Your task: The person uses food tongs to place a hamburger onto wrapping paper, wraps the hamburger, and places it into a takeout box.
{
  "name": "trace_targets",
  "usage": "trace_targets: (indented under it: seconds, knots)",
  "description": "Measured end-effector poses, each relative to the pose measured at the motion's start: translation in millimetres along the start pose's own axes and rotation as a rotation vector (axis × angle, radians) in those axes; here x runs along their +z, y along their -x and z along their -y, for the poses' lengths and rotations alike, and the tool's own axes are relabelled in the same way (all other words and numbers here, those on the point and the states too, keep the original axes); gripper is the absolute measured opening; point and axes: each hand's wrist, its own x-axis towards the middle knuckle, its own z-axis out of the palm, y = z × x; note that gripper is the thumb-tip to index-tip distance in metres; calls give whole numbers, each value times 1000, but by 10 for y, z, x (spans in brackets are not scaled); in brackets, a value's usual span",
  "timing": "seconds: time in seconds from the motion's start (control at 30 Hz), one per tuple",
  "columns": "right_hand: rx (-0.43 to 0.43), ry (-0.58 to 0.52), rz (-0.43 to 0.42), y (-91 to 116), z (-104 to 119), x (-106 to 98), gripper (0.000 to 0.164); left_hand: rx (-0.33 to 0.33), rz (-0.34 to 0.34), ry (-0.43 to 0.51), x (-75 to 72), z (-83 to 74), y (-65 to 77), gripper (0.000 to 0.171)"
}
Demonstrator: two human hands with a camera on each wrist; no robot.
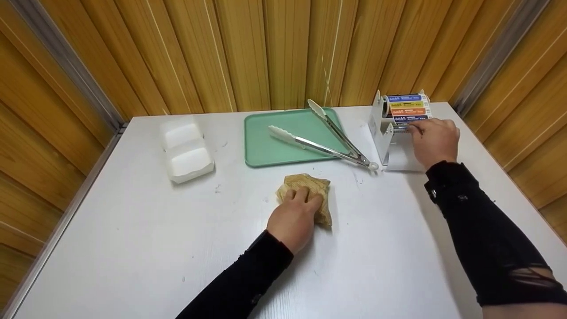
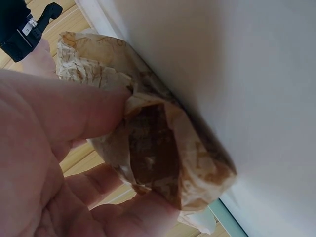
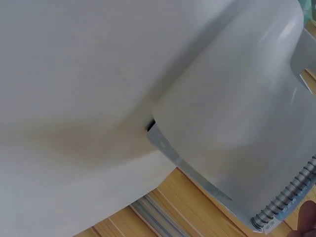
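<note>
- The paper-wrapped parcel [image 1: 310, 180] sits on the table before the person, in front of the tray; its long axis is hard to tell beneath the fingers.
- Left hand [image 1: 292, 223]: thumb and fingers grip the parcel.
- Right hand [image 1: 436, 142]: bent fingers at the front edge of the label dispenser [image 1: 401, 153], well apart from the parcel, beyond it and rightward; cannot tell whether they pinch anything.
- Spread tongs [image 1: 316, 145] lie across the green tray [image 1: 261, 153].
- Left, an open white box [image 1: 192, 163].
- White table [image 1: 133, 239], wood-panelled walls [image 1: 243, 53].
</note>
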Motion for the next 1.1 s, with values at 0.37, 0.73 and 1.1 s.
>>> trace_targets:
  seconds: [0.37, 0.73, 1.1]
  knots:
    - [75, -58, -24, 14, 8, -19, 41, 8, -27, -30, 18, 1, 10, 36]
    - [62, -84, -100, 26, -7, -16, 37, 9, -15, -32, 3, -2, 10, 40]
    - [73, -170, -219, 67, 87, -49, 35, 4, 3, -21, -19, -14, 13, 41]
